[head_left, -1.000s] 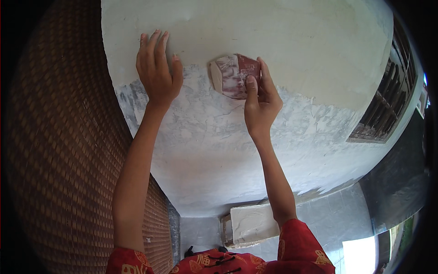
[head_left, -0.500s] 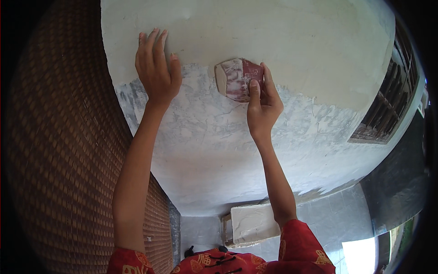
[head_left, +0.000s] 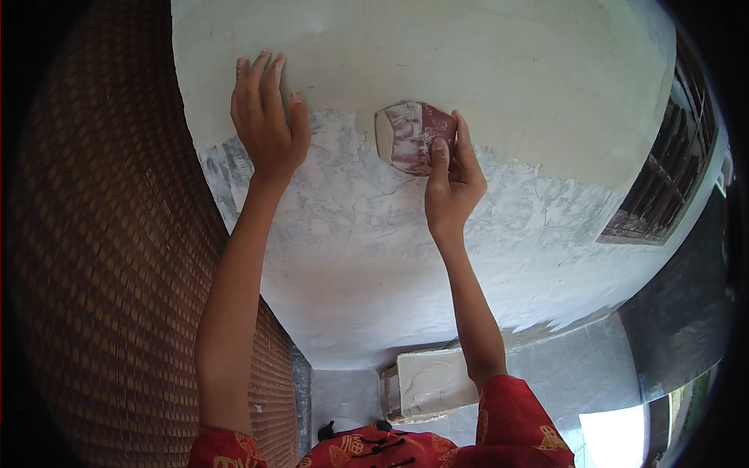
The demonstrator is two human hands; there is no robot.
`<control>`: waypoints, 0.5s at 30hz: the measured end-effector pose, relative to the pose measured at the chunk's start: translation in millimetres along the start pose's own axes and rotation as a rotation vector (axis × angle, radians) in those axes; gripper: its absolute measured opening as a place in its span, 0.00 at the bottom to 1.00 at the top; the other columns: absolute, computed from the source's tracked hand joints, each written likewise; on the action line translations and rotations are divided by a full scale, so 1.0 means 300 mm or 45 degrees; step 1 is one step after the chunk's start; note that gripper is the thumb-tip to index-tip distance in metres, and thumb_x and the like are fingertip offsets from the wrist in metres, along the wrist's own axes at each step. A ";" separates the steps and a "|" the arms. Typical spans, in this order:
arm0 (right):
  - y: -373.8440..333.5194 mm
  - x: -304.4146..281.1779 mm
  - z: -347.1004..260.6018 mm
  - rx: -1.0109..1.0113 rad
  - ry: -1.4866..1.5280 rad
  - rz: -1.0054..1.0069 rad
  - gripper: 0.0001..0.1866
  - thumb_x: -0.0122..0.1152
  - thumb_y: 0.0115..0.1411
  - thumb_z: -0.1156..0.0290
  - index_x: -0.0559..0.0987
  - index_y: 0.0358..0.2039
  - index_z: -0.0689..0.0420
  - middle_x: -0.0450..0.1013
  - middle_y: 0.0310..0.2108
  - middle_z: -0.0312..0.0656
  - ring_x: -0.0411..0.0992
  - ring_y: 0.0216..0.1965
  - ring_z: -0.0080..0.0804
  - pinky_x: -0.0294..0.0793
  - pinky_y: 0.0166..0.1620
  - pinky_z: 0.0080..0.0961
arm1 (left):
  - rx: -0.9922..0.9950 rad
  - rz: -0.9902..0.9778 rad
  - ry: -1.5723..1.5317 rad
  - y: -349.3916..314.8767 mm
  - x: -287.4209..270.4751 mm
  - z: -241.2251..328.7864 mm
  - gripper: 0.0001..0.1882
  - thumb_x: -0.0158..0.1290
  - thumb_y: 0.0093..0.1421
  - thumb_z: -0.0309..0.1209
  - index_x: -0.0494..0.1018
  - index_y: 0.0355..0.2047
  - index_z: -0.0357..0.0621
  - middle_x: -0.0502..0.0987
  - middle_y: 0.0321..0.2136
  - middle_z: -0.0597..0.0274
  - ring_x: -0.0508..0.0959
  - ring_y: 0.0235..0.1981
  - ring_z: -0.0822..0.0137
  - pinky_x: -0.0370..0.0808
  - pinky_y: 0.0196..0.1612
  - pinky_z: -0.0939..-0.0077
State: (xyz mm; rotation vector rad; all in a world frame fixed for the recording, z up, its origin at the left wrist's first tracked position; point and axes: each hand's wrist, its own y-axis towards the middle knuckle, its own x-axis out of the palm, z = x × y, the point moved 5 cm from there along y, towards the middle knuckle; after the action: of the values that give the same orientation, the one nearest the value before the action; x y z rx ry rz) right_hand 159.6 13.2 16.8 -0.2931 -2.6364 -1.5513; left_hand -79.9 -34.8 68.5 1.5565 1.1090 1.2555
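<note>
My right hand (head_left: 452, 183) presses a folded piece of reddish-brown sandpaper (head_left: 409, 136) flat against a pale plastered wall (head_left: 468, 70), fingers spread over its right side. My left hand (head_left: 265, 125) rests flat on the wall to the left of the sandpaper, palm down, fingers apart, holding nothing. The wall below both hands is patchy grey-white and rough; above them it is smoother and cream-coloured.
A brown woven screen (head_left: 101, 257) runs along the left. At the right is a dark slatted window (head_left: 663, 187). Below, near my feet, a whitish slab (head_left: 433, 382) lies on a grey tiled floor (head_left: 562, 366).
My right hand has slid the sandpaper a little to the right and upward across the wall. The left hand stays planted in the same spot.
</note>
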 end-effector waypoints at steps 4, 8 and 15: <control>0.071 -0.264 0.045 0.123 0.192 0.394 0.24 0.50 0.68 0.75 0.64 0.64 0.64 0.75 0.47 0.53 0.78 0.43 0.32 0.80 0.46 0.26 | -0.009 -0.021 0.000 0.007 0.009 0.035 0.24 0.37 0.69 0.40 0.66 0.60 0.42 0.65 0.61 0.52 0.59 0.66 0.45 0.55 0.64 0.51; 0.075 -0.241 -0.011 0.084 0.304 0.330 0.24 0.50 0.68 0.77 0.64 0.64 0.64 0.75 0.49 0.52 0.77 0.44 0.30 0.80 0.45 0.25 | -0.001 -0.041 0.004 0.016 0.007 0.048 0.24 0.38 0.69 0.40 0.66 0.60 0.41 0.65 0.61 0.52 0.58 0.66 0.45 0.55 0.64 0.50; 0.043 0.020 -0.014 -0.004 0.057 0.048 0.21 0.58 0.63 0.78 0.75 0.58 0.58 0.80 0.37 0.46 0.74 0.35 0.18 0.73 0.38 0.17 | -0.014 -0.017 0.001 -0.002 -0.002 0.004 0.24 0.39 0.67 0.38 0.66 0.60 0.41 0.65 0.60 0.52 0.59 0.66 0.45 0.55 0.65 0.51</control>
State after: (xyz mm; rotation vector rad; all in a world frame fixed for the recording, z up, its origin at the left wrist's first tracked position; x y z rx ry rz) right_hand 156.0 16.2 30.8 -0.3031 -2.5799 -1.5322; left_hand -79.0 -35.4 67.5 1.5384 1.1099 1.2515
